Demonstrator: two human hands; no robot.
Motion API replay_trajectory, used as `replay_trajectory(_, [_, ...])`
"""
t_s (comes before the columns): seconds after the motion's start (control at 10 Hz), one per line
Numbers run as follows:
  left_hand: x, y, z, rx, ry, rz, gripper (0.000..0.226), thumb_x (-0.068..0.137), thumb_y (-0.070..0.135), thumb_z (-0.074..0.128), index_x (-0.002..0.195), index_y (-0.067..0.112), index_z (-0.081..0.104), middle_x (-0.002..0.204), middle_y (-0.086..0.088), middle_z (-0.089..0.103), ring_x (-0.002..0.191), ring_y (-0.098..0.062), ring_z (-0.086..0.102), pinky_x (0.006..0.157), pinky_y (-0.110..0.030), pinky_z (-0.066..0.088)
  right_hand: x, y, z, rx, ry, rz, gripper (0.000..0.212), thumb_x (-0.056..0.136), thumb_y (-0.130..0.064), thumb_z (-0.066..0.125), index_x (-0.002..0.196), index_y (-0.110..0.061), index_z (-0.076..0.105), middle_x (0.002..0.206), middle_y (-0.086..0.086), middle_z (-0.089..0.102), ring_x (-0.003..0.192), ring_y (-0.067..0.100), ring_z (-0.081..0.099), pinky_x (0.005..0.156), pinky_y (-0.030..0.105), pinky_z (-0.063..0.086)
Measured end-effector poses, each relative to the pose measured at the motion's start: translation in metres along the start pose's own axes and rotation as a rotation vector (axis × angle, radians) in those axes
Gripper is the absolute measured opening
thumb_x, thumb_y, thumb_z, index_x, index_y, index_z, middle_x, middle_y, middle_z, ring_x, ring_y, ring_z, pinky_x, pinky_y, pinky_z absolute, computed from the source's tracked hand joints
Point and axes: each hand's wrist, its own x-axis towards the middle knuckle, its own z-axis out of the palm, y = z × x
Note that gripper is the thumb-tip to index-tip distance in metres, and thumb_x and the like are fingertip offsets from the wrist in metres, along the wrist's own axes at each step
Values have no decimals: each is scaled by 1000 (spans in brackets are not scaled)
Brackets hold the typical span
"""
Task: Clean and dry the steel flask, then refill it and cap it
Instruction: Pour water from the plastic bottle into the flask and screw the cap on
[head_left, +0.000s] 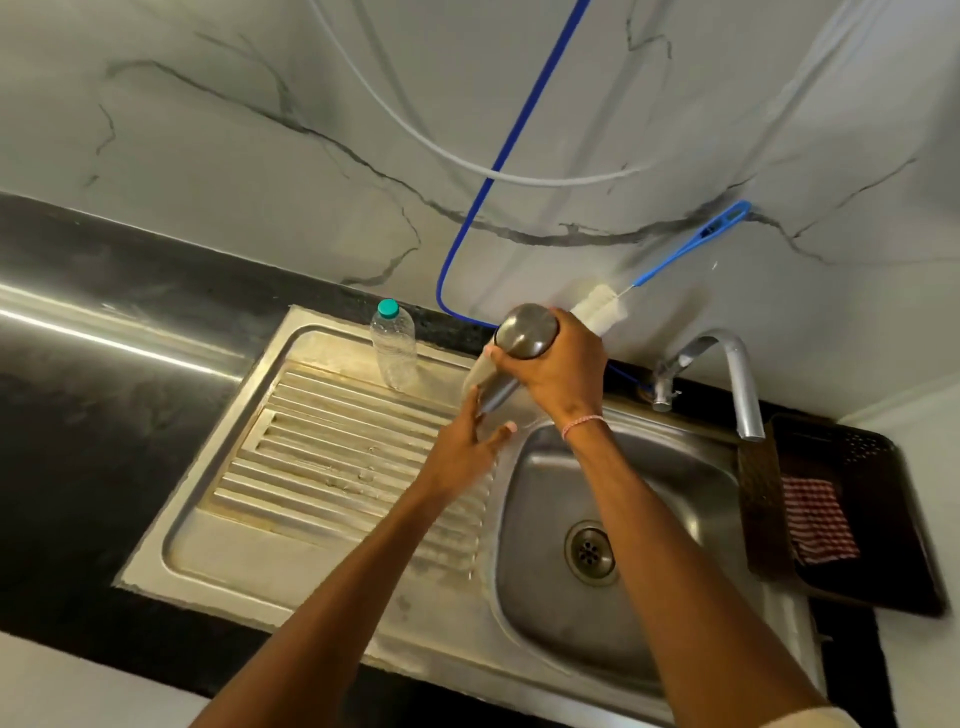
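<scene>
Over the sink's edge, head view — the only view.

The right hand (558, 366) is curled round the base end of the flask (524, 332), fingers and thumb wrapped over it. The flask is upended and tilted, its base towards the camera and its mouth end pointing down towards the seam between the draining board (332, 452) and the basin (649, 499). The mouth itself is lost in blur, and a pale smear beside the lower body cannot be identified.

The left hand (465, 449) is just below the mouth end, fingers straight and spread, holding nothing that can be seen. Whether it touches the flask cannot be told.

A bottle brush (602, 306) leans on the wall behind the flask. The tap (737, 374) shows no stream. A capped plastic bottle (395, 348) stands upright at the back of the draining board. A checked cloth (815, 519) lies in the dark tray (883, 582), right of the basin.

Judgement: washing looks done and this is the tipping-out stage, water being emptied before drying. The next move likely calls for righting the flask and reaching across the basin for the cloth, with a firm grip since wet steel may slip. The plastic bottle may serve for the refill. No flask cap is in sight — it must be found.
</scene>
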Motion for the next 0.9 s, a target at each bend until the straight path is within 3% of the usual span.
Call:
replay_trajectory(0.1, [21,0,-18,-34,-24,-33,57,103,33,59,156,28,37,150,8,52,129,-10,53,108,-35,47,15,5,18,-59,-24,-7,65,57,-56,92,102,-15,68,96,-3,70,83,13,61,71,20,47])
replay_trajectory(0.2, [33,-8,-30,-4,-37,-84,54,106,28,56,156,22,38,151,2,52,130,-15,53,97,-29,44,23,11,34,-103,-53,5,68,58,-58,91,106,-14,69,99,-1,71,85,14,62,68,17,45])
replay_trajectory(0.3, [38,-16,-38,38,-53,-95,48,106,23,54,153,21,43,143,1,57,120,-13,55,78,-16,42,27,15,46,-136,-78,3,71,57,-62,89,108,-16,69,101,-1,72,88,16,63,71,26,55])
replay_trajectory(0.4, [40,-20,-43,69,-83,-91,50,107,18,52,155,18,40,147,-4,55,120,-12,53,77,-10,39,30,16,54,-166,-93,2,72,58,-62,89,109,-16,68,103,0,71,90,16,62,71,27,55])
replay_trajectory(0.5, [39,-20,-45,69,-104,-75,55,107,16,52,159,16,32,156,-8,46,131,-15,47,97,-21,37,33,16,58,-192,-110,5,73,57,-64,88,109,-16,68,103,-1,71,89,16,62,70,24,52])
replay_trajectory(0.7, [36,-24,-45,148,-89,-17,60,106,25,55,160,19,29,158,-8,45,142,-26,45,101,-25,32,35,13,56,-192,-151,7,80,55,-67,88,114,-17,64,107,-1,71,92,17,63,73,28,56])
replay_trajectory(0.8, [29,-21,-46,204,-6,56,60,106,29,54,160,20,29,161,-7,42,143,-27,45,104,-27,34,30,14,49,-153,-186,8,86,59,-68,85,124,-19,58,117,1,67,101,19,62,79,28,57])
replay_trajectory(0.9, [27,-15,-49,178,115,102,59,106,28,54,159,20,30,161,-7,41,147,-27,41,112,-37,39,20,18,42,-65,-134,-25,81,70,-69,78,131,-23,52,125,-2,63,110,16,61,89,32,58])
